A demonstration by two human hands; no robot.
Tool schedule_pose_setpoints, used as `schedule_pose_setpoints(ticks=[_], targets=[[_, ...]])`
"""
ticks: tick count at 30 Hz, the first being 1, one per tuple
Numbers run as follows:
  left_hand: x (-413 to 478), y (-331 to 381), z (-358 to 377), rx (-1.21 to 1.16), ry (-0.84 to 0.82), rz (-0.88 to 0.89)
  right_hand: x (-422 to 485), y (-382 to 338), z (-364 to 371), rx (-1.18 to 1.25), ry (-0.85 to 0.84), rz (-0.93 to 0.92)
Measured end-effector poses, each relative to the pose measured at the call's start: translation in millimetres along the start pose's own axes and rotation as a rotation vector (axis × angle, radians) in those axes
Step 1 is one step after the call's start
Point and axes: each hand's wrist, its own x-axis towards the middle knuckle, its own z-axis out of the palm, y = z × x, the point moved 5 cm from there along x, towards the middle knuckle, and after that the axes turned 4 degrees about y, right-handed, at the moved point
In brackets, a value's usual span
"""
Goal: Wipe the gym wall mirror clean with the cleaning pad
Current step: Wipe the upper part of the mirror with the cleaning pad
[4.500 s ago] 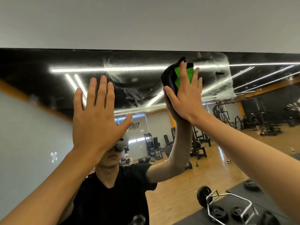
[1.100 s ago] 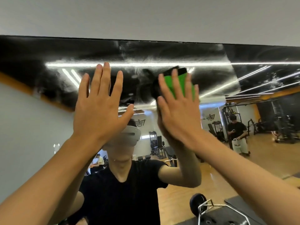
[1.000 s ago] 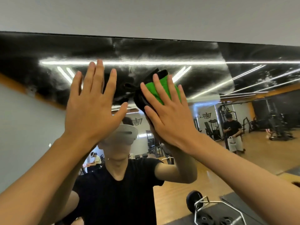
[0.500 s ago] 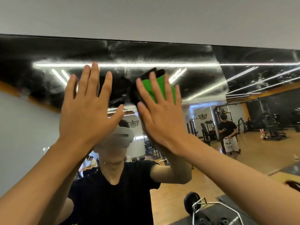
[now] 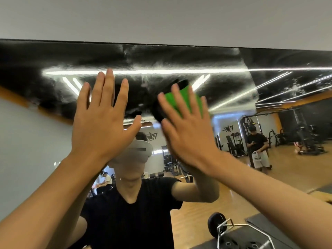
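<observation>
The likeliest trouble was the cleaning pad (image 5: 183,100) slipping out from under flat fingers, since nothing curled round it; a hard sideways sweep high on the gym wall mirror (image 5: 179,58) could have let it slide free and drop. Streaks were another risk, for hazy smears covered the upper glass under the top edge and a light pass would probably only have spread them. The right hand (image 5: 186,130) was raised at head height, fingers straight and spread, pressing the green and black pad flat against the glass. The left hand (image 5: 102,123) was up just beside it, open with fingers splayed, holding nothing; whether its palm touched the mirror could not be told
</observation>
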Motion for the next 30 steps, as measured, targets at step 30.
schedule_pose_setpoints(ticks=[30], targets=[[0, 0, 3, 0.016, -0.001, -0.008, 109, 211, -30, 0.043, 0.046, 0.640]])
